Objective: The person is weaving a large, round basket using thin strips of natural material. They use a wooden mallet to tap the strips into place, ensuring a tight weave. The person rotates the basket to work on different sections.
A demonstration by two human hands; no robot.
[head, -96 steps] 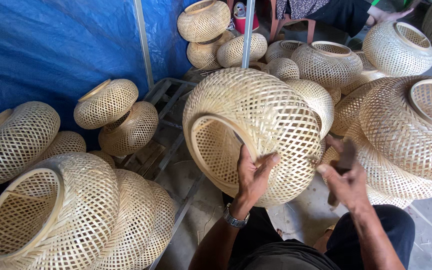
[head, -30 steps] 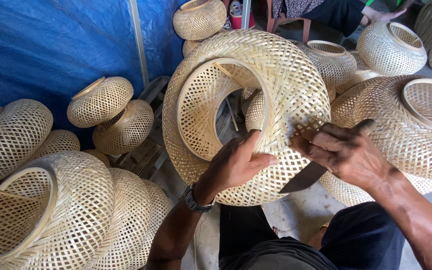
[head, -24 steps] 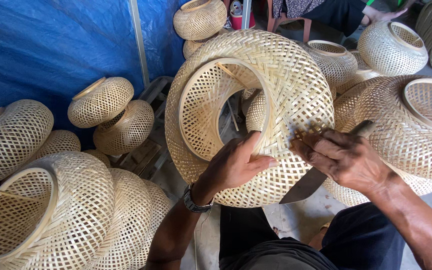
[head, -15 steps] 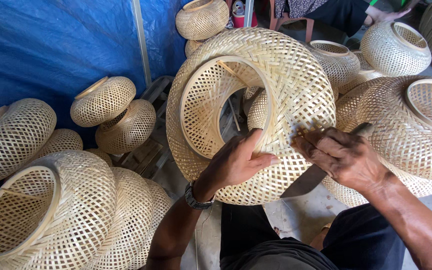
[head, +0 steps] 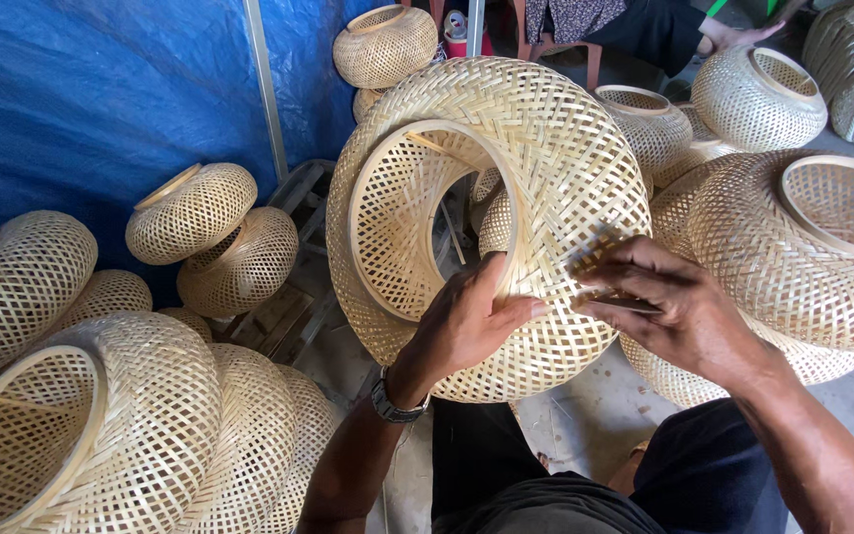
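Note:
A large woven bamboo basket shade (head: pixel 546 148) stands on its side in front of my lap, with its round opening facing left. My left hand (head: pixel 467 321) presses flat on its lower front, thumb up against the inner rim. At the shade's right side, my right hand (head: pixel 669 307) has its fingers curled at some loose strip ends (head: pixel 595 252). It grips a dark knife-like tool (head: pixel 630 302), which the fingers mostly hide. A watch sits on my left wrist.
Several similar woven shades lie all round: a big one at lower left (head: pixel 101 435), smaller ones at left (head: pixel 190 213), a wide one at right (head: pixel 803 247). A blue tarp (head: pixel 101 99) and a metal pole (head: pixel 267 89) stand behind. Another person (head: pixel 644 25) sits at the top.
The shade has been lifted and turned so that its opening faces me more. My right hand has slid up its side, and the dark blade that showed below the hand is now mostly covered.

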